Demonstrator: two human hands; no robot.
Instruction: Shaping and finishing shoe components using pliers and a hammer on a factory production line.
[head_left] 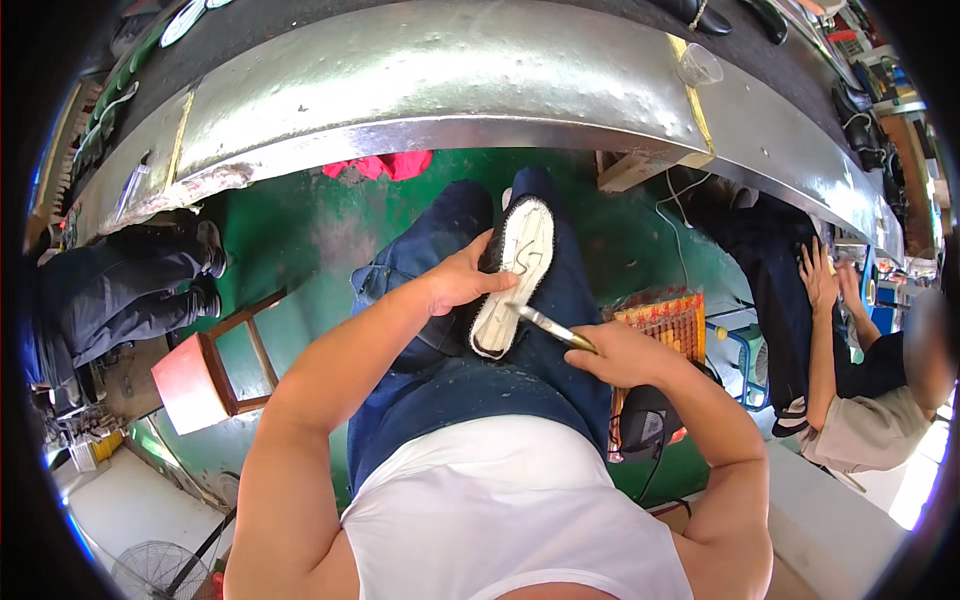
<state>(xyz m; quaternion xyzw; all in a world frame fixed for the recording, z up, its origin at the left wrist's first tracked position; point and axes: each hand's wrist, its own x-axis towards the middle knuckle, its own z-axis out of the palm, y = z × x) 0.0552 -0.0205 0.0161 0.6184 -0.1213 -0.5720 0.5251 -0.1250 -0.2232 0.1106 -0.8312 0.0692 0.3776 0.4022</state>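
Observation:
A dark shoe lies bottom up over my thighs, its pale, unfinished sole (526,245) facing me. A dark curved mark runs across the sole. My left hand (466,281) grips the shoe's left side, the thumb pressed on the sole's middle. In my right hand (628,355) is a slim brush (547,326) with a pale, shiny front part. Its tip meets the lower half of the sole, just below my left thumb. The bristles are too small to make out well.
A metal-sided bench (430,85) crosses ahead, with black shoes (705,15) on top. A reddish stool (195,385) stands left, near another person's legs (130,290). At right sits a co-worker (870,425), hands raised. Pink cloth (385,165) lies under the bench; a fan (150,570) is lower left.

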